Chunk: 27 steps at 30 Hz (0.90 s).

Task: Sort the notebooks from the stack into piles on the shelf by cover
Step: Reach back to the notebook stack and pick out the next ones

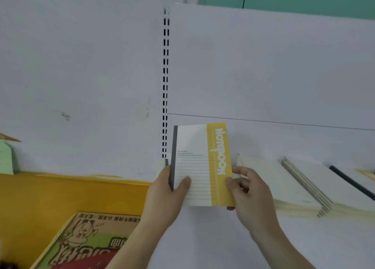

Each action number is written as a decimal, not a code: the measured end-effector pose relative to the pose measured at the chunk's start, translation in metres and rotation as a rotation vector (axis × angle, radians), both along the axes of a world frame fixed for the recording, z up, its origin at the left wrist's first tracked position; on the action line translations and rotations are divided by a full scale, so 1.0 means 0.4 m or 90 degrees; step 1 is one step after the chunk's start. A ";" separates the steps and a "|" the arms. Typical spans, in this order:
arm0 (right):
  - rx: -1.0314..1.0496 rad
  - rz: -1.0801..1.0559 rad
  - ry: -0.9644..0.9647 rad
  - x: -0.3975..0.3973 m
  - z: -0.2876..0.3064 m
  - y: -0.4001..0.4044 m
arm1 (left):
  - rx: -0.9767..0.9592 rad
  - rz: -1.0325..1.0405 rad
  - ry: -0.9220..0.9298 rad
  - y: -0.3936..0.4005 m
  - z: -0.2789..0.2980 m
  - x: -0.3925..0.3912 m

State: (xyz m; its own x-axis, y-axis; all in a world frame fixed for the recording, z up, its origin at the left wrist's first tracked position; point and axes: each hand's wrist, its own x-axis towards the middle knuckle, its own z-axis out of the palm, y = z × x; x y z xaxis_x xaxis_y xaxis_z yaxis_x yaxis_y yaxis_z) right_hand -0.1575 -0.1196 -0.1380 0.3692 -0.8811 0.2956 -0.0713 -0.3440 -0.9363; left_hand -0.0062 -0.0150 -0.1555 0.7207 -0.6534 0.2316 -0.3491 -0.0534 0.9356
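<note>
Yellow-striped notebook (199, 165) held up mid-frame, left hand (168, 197) gripping its grey spine edge, right hand (248, 193) pinching the yellow edge, cream piles (294, 185) on white shelf (203, 238) at right, cartoon box (87, 242) lower left

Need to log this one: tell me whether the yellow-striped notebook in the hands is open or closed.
Closed. The notebook shows its whole front cover, with no pages fanned; the left hand grips its spine edge and the right hand its yellow edge.
</note>
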 end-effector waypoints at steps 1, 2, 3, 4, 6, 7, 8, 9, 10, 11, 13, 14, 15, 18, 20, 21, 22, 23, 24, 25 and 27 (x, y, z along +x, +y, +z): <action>0.004 0.016 0.003 0.011 0.002 -0.001 | -0.031 0.013 0.069 0.002 0.009 0.004; 0.003 0.031 0.013 0.021 0.002 -0.002 | -0.059 0.016 0.146 0.004 0.017 0.011; -0.015 0.033 0.041 0.030 0.001 -0.006 | -0.078 0.016 0.205 0.007 0.020 0.020; -0.061 0.013 0.091 0.038 -0.003 -0.017 | -0.089 0.028 0.222 0.010 0.022 0.031; -0.193 -0.061 0.264 0.047 -0.015 -0.051 | -0.084 0.077 0.183 0.019 0.017 0.054; -0.234 -0.104 0.370 0.047 -0.020 -0.063 | -0.075 0.102 0.156 0.026 0.013 0.062; -0.253 -0.141 0.471 0.045 -0.021 -0.070 | -0.063 0.125 0.129 0.033 0.008 0.069; -0.252 -0.153 0.561 0.044 -0.022 -0.076 | -0.051 0.140 0.101 0.039 0.003 0.074; -0.241 -0.147 0.622 0.045 -0.026 -0.080 | -0.039 0.147 0.080 0.044 -0.002 0.077; -0.216 -0.127 0.645 0.049 -0.029 -0.081 | -0.029 0.150 0.069 0.047 -0.008 0.079; -0.113 -0.054 0.579 0.057 -0.034 -0.082 | -0.017 0.151 0.062 0.049 -0.017 0.077; -0.033 -0.004 0.516 0.065 -0.037 -0.085 | -0.011 0.150 0.058 0.048 -0.020 0.075; 0.042 0.043 0.459 0.072 -0.038 -0.083 | -0.008 0.148 0.057 0.048 -0.023 0.073; 0.176 0.082 0.285 0.073 -0.037 -0.074 | -0.005 0.144 0.054 0.048 -0.022 0.067; 0.145 0.046 0.203 0.065 -0.035 -0.074 | -0.009 0.157 0.056 0.054 -0.023 0.071; 0.079 0.007 0.194 0.058 -0.031 -0.076 | -0.013 0.168 0.061 0.057 -0.023 0.074; -0.009 -0.038 0.199 0.044 -0.026 -0.078 | -0.018 0.178 0.067 0.059 -0.025 0.075; -0.088 -0.080 0.194 0.029 -0.019 -0.077 | -0.023 0.185 0.072 0.062 -0.027 0.074; -0.129 -0.112 0.161 0.011 -0.008 -0.074 | -0.030 0.191 0.075 0.063 -0.029 0.073; -0.139 -0.117 0.108 -0.007 0.007 -0.064 | -0.037 0.193 0.079 0.065 -0.030 0.070; -0.099 -0.107 0.008 -0.034 0.032 -0.047 | -0.053 0.187 0.097 0.066 -0.028 0.062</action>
State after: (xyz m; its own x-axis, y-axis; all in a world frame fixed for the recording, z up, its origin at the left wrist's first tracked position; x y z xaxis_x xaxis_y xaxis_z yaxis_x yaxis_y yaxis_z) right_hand -0.1709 -0.1383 -0.1252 0.2249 -0.8748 0.4291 -0.1507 -0.4663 -0.8717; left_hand 0.0187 0.0115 -0.1667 0.9061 -0.3954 0.1505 -0.1856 -0.0518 0.9813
